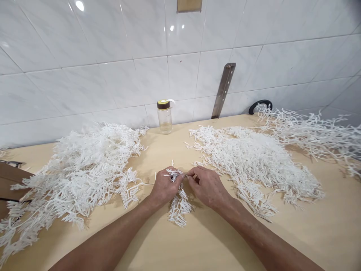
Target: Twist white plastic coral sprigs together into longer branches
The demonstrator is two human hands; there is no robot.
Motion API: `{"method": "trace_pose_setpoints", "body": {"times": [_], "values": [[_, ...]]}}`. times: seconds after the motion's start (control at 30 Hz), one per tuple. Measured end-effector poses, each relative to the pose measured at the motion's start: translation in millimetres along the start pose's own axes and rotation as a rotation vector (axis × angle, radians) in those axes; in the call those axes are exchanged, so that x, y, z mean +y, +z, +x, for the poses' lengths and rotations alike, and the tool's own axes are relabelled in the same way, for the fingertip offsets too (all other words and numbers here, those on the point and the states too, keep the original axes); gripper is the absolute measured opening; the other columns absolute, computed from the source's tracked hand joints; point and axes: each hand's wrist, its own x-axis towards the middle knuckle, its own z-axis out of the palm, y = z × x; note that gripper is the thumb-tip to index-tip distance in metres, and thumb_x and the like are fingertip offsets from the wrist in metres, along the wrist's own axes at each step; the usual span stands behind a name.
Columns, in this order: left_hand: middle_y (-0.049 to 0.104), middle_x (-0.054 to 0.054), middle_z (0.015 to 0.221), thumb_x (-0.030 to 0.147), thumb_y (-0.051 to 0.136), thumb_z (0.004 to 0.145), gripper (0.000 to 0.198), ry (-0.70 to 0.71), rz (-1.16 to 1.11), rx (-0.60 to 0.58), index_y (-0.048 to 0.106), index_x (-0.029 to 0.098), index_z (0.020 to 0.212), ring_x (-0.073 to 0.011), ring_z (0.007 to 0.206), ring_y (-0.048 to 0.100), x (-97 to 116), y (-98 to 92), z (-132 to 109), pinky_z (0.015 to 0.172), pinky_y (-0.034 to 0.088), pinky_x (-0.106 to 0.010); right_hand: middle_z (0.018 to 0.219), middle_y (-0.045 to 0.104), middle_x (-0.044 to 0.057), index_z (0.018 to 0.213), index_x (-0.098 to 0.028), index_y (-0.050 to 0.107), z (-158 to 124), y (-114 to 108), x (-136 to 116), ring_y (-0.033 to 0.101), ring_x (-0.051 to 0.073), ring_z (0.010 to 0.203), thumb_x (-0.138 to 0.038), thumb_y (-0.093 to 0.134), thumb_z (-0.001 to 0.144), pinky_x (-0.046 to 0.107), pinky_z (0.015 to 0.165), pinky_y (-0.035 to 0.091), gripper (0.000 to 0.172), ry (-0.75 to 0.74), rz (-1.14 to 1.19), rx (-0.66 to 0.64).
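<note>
Near the middle of the table, my left hand is closed on a white branched sprig, whose leafy end hangs down below the fingers. Its thumb and forefinger pinch the upper part, with white tips poking out above. My right hand is pinched right beside the left thumb; what sits between its fingertips is too small to make out. A large heap of white branched pieces lies to the left, and another heap of white pieces lies to the right.
A clear bottle with a dark and yellow lid stands at the back by the tiled wall. A metal strip leans there, near a black curved handle. Longer white branches lie far right; a brown box is far left.
</note>
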Motion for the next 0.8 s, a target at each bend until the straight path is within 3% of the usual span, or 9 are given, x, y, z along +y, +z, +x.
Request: {"method": "trace_pose_setpoints", "body": {"times": [0.33, 0.57, 0.8], "values": [[0.066, -0.002, 0.074, 0.024, 0.055, 0.084, 0.016, 0.095, 0.070, -0.007, 0.062, 0.019, 0.070, -0.0146, 0.071, 0.061, 1.2, 1.1, -1.5, 0.069, 0.047, -0.025, 0.085, 0.068, 0.004, 0.085, -0.018, 0.065, -1.3, 0.7, -5.5, 0.060, 0.015, 0.071, -0.014, 0.051, 0.087, 0.027, 0.065, 0.041, 0.015, -0.002, -0.105, -0.016], [0.062, -0.003, 0.077, 0.021, 0.051, 0.088, 0.017, 0.259, 0.205, 0.006, 0.063, 0.020, 0.076, -0.0152, 0.074, 0.059, -6.7, 4.3, -3.2, 0.072, 0.046, -0.026, 0.072, 0.068, 0.000, 0.080, -0.020, 0.067, 0.6, 2.8, -3.4, 0.060, 0.015, 0.066, -0.019, 0.053, 0.082, 0.027, 0.064, 0.044, 0.014, 0.166, 0.093, -0.012], [0.066, -0.003, 0.081, 0.026, 0.051, 0.091, 0.019, 0.197, 0.210, 0.025, 0.067, 0.021, 0.082, -0.0160, 0.079, 0.062, -5.5, 2.9, -3.3, 0.075, 0.045, -0.027, 0.069, 0.068, 0.000, 0.080, -0.020, 0.066, -0.1, 6.1, -4.1, 0.062, 0.016, 0.064, -0.022, 0.051, 0.085, 0.027, 0.059, 0.046, 0.016, 0.204, 0.225, 0.002]]}}
